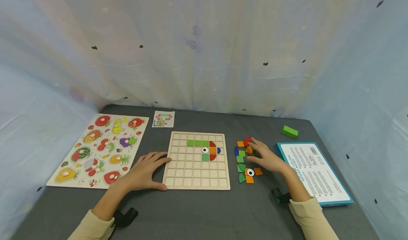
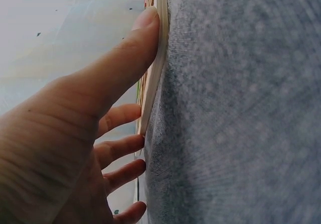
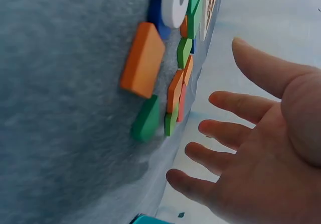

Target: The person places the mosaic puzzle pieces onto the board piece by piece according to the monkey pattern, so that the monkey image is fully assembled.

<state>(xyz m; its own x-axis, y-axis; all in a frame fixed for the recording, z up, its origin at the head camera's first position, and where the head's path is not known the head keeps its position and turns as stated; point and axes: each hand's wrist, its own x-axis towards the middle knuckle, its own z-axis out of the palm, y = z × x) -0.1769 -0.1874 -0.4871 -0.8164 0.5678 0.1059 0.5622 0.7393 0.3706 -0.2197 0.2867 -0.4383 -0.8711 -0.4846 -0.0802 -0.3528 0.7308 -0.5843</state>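
Note:
A wooden grid board lies on the dark table, with green, red and orange pieces, a blue half-round and a white eye disc in its upper right part. My left hand rests at its left edge, thumb at the lower corner, fingers spread; the left wrist view shows the thumb against the board's side. To the right of the board lies a group of loose pieces. Over their right side my right hand hovers with fingers extended, holding nothing; in the right wrist view the hand is apart from an orange piece.
A fruit picture board lies at the left, and a small pattern card behind the grid board. At the right are a blue-edged box with a white printed face and a green block. Curtains surround the table.

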